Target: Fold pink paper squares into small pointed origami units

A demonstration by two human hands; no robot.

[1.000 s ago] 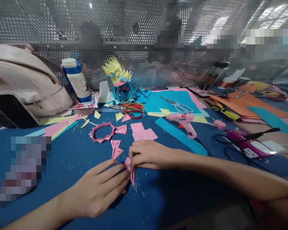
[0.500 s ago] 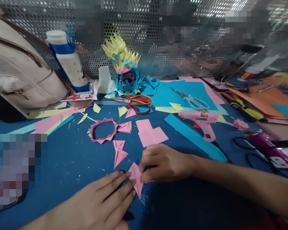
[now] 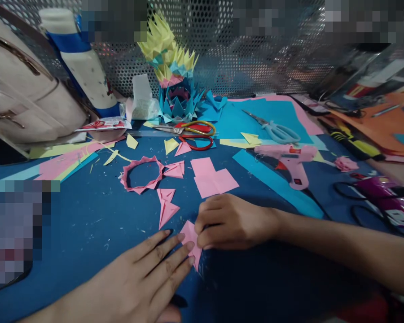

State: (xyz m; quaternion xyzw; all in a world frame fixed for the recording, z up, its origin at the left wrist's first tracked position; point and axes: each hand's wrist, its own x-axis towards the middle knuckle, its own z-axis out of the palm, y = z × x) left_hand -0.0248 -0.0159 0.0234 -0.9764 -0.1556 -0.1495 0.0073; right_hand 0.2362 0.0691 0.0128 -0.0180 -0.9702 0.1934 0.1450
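A folded pink paper piece (image 3: 190, 229), kite-shaped with a point toward me, lies flat on the blue table. The outstretched fingers of my left hand (image 3: 148, 269) rest on its left side. My right hand (image 3: 225, 222) is curled, its fingertips pinching the paper's right edge. Just beyond are folded pink triangles (image 3: 167, 213) and a ring of joined pink points (image 3: 143, 175). Flat pink squares (image 3: 210, 177) lie past my right hand.
Red and yellow scissors (image 3: 188, 130), light blue scissors (image 3: 279, 131) and a pink glue gun (image 3: 291, 157) lie behind. A spiky paper model (image 3: 175, 67), a bottle (image 3: 84, 67) and a bag (image 3: 23, 85) stand at the back. Blue paper strip (image 3: 279, 184) lies at right.
The view has shifted slightly, so most things appear higher in the frame. My left fingers reach a little farther over the pink paper; my right hand keeps its pinch.
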